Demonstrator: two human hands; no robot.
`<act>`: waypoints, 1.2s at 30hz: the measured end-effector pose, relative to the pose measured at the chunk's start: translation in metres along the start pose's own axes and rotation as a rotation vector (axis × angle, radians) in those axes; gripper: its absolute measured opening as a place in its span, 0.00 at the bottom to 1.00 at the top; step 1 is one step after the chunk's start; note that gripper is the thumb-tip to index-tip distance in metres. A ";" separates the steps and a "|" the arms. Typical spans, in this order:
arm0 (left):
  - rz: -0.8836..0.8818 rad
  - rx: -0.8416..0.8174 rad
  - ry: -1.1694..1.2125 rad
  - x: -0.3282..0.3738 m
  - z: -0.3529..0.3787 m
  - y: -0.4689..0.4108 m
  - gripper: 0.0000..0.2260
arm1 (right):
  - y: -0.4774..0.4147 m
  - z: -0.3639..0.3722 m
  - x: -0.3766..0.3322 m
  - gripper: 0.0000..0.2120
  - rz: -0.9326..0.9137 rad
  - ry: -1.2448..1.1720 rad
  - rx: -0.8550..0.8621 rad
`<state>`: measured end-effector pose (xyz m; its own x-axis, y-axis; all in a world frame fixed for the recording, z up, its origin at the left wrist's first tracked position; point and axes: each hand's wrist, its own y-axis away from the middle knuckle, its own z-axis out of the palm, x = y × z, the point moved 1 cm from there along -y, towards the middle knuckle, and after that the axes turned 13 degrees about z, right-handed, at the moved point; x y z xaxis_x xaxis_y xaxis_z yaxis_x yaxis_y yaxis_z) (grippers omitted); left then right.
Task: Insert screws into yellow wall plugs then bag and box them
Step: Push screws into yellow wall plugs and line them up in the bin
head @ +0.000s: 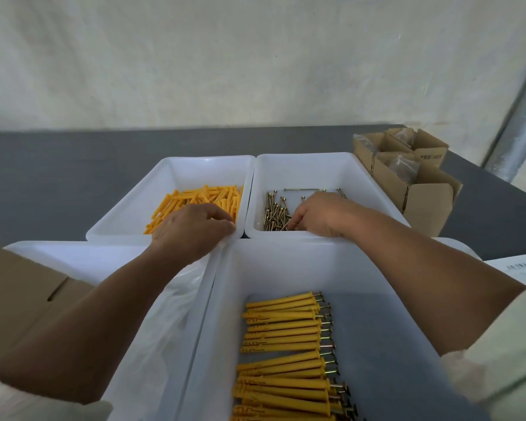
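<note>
My left hand (pixel 192 229) reaches into the back left white bin (pixel 170 165) over loose yellow wall plugs (pixel 207 194). Its fingers curl down at the near rim, and what they hold is hidden. My right hand (pixel 319 214) is in the back right white bin (pixel 310 168), fingertips pinching a screw among the pile of brass screws (pixel 275 211). In the front right bin (pixel 286 262) lie several yellow plugs with screws inserted (pixel 286 329), in rows with the heads pointing right.
The front left bin (pixel 73 253) holds clear plastic bags (pixel 164 329). A cardboard box (pixel 16 293) sits at the left edge. Open cardboard boxes (pixel 422 189) with bagged parts stand at the back right. A paper sheet (pixel 520 268) lies at the right.
</note>
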<state>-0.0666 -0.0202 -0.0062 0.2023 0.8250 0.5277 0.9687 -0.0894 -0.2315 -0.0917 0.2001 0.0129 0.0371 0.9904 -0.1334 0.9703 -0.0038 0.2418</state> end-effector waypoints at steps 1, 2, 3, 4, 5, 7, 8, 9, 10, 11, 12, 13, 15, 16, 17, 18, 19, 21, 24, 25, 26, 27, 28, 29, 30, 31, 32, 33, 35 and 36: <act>-0.004 0.013 0.031 0.000 -0.001 0.000 0.04 | 0.000 0.001 0.000 0.16 -0.004 -0.042 0.022; -0.005 0.024 0.055 0.000 -0.002 0.000 0.06 | 0.000 0.002 0.002 0.15 -0.002 -0.110 0.031; -0.004 0.032 0.069 0.000 -0.002 0.000 0.08 | -0.001 0.003 0.004 0.13 -0.006 -0.168 0.070; -0.002 0.038 0.073 0.000 -0.002 0.000 0.10 | -0.001 0.003 0.006 0.12 -0.004 -0.205 0.102; 0.001 0.043 0.069 0.000 -0.002 0.001 0.11 | -0.002 0.005 0.008 0.12 -0.007 -0.233 0.128; 0.015 0.061 0.057 0.000 -0.001 0.002 0.11 | -0.001 0.007 0.011 0.12 -0.016 -0.285 0.159; 0.025 0.069 0.051 0.000 0.000 0.003 0.10 | 0.001 0.007 0.012 0.12 -0.028 -0.300 0.170; 0.037 0.078 0.047 0.000 0.000 0.003 0.09 | 0.003 0.007 0.012 0.13 -0.038 -0.305 0.182; 0.047 0.089 0.051 -0.001 0.000 0.003 0.08 | 0.005 0.007 0.012 0.13 -0.043 -0.294 0.194; 0.053 0.102 0.066 -0.001 0.001 0.003 0.07 | 0.007 0.007 0.013 0.13 -0.050 -0.277 0.211; 0.058 0.119 0.091 -0.002 0.001 0.003 0.07 | 0.010 0.006 0.013 0.13 -0.060 -0.278 0.235; 0.067 0.142 0.121 -0.002 0.001 0.004 0.06 | 0.014 0.005 0.014 0.13 -0.067 -0.304 0.272; 0.091 0.205 0.191 0.000 -0.001 0.006 0.05 | 0.023 0.000 0.016 0.13 -0.063 -0.495 0.351; 0.097 0.252 0.241 0.002 -0.004 0.007 0.05 | 0.028 -0.003 0.017 0.12 -0.047 -0.680 0.352; 0.102 0.311 0.302 0.005 -0.008 0.008 0.05 | 0.034 -0.006 0.017 0.11 -0.026 -0.900 0.317; 0.107 0.379 0.362 0.008 -0.012 0.008 0.06 | 0.041 -0.009 0.017 0.12 -0.013 -1.109 0.265; 0.114 0.442 0.417 0.013 -0.018 0.008 0.07 | 0.048 -0.011 0.018 0.13 -0.009 -1.271 0.215; 0.149 0.507 0.564 0.027 -0.028 0.010 0.10 | 0.062 -0.013 0.020 0.15 0.006 -1.446 0.135; 0.188 0.367 0.838 0.052 -0.030 0.018 0.09 | 0.076 -0.008 0.021 0.16 0.023 -1.540 0.037; 0.173 0.276 0.906 0.060 -0.026 0.023 0.10 | 0.079 -0.006 0.021 0.16 0.020 -1.531 0.011; 0.166 0.179 0.940 0.066 -0.021 0.027 0.10 | 0.082 -0.006 0.020 0.15 0.011 -1.495 -0.009; 0.177 0.085 0.938 0.069 -0.014 0.031 0.11 | 0.083 -0.005 0.019 0.15 0.003 -1.430 -0.013; 0.200 0.000 0.918 0.071 -0.008 0.034 0.12 | 0.085 -0.005 0.018 0.14 0.001 -1.324 0.012; 0.222 -0.068 0.891 0.072 -0.002 0.036 0.12 | 0.086 -0.005 0.018 0.14 -0.002 -1.165 0.078; 0.236 -0.121 0.867 0.071 0.003 0.037 0.12 | 0.087 -0.006 0.018 0.13 -0.015 -0.956 0.185; 0.238 -0.162 0.850 0.070 0.007 0.038 0.12 | 0.087 -0.006 0.018 0.13 -0.049 -0.734 0.294; 0.233 -0.194 0.837 0.069 0.011 0.038 0.11 | 0.087 -0.005 0.017 0.16 -0.091 -0.541 0.373; 0.225 -0.219 0.831 0.068 0.014 0.038 0.11 | 0.087 -0.004 0.016 0.18 -0.124 -0.410 0.415; 0.211 -0.251 0.833 0.065 0.018 0.038 0.11 | 0.086 -0.001 0.015 0.21 -0.141 -0.302 0.447; 0.214 -0.258 0.833 0.065 0.019 0.038 0.11 | 0.085 0.000 0.016 0.21 -0.136 -0.281 0.474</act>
<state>-0.0195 0.0410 0.0038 0.3232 0.1133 0.9395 0.8803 -0.4003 -0.2546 -0.0088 0.2153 0.0318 -0.0961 0.9115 -0.3999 0.9695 -0.0053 -0.2450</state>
